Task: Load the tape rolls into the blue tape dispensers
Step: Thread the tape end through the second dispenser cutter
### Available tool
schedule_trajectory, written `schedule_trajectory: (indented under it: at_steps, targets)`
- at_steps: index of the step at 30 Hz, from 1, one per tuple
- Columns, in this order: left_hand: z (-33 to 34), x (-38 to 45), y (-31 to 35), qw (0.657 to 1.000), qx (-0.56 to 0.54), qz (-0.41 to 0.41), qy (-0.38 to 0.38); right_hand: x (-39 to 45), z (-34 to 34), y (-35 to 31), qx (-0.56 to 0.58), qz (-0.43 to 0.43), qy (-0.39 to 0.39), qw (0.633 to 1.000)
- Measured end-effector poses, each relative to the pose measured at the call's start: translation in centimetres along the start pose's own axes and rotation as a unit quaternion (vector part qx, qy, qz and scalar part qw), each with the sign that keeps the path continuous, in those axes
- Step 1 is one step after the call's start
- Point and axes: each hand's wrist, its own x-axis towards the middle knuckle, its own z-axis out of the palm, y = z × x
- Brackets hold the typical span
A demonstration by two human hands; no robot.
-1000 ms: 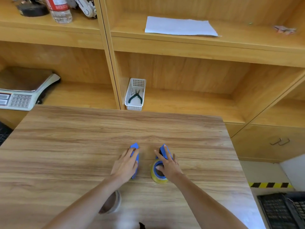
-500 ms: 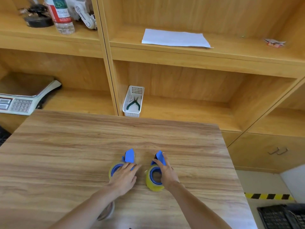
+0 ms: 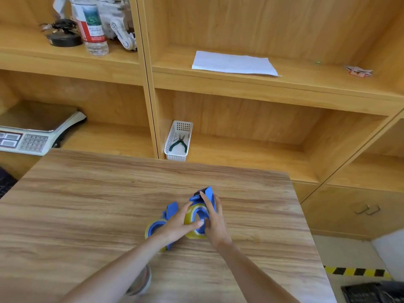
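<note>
Two blue tape dispensers, each with a yellowish tape roll on it, are near the middle of the wooden table (image 3: 87, 204). The right dispenser (image 3: 208, 195) is tilted up off the table with my right hand (image 3: 215, 224) gripping its far side. My left hand (image 3: 179, 224) reaches across and its fingers press on that dispenser's tape roll (image 3: 192, 217). The left dispenser (image 3: 171, 209) with its own roll (image 3: 153, 228) lies flat, partly under my left wrist. Another tape roll (image 3: 142, 283) lies near the front edge, half hidden by my left forearm.
Wooden shelves stand behind the table. They hold a white basket with pliers (image 3: 178, 141), a scale (image 3: 32, 132), a sheet of paper (image 3: 234, 63) and a water bottle (image 3: 93, 27). The table's right edge drops to the floor with a black crate (image 3: 371, 291).
My right hand has tipped the right dispenser up off the table. My left hand has left the left dispenser and moved right onto the right dispenser's roll.
</note>
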Motion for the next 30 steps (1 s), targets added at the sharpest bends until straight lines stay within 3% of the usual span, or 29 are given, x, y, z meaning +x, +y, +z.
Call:
schedule_trajectory:
  at_steps: [7,12,15,23,30]
  targets:
    - [-0.1,-2.4,1.4,0.986,0.091,0.041,0.137,-1.2,-0.4,-1.7,0.015,-0.027,0.0,1.0]
    - [-1.8,-2.9,2.9,0.958,0.2,0.046,0.202,0.8,-1.4,-3.5,-0.077,-0.147,0.103,0.981]
    - [-2.8,-3.2,4.0,0.941,0.246,0.051,0.226,1.9,-2.4,-5.3,-0.144,-0.212,0.113,0.96]
    - [-4.8,-5.1,6.1,0.928,0.201,0.058,0.309,3.3,-4.5,-9.2,-0.141,-0.223,0.154,0.952]
    - [-4.7,-5.8,6.0,0.929,0.13,0.116,0.326,3.2,-4.7,-9.8,-0.115,-0.204,0.185,0.954]
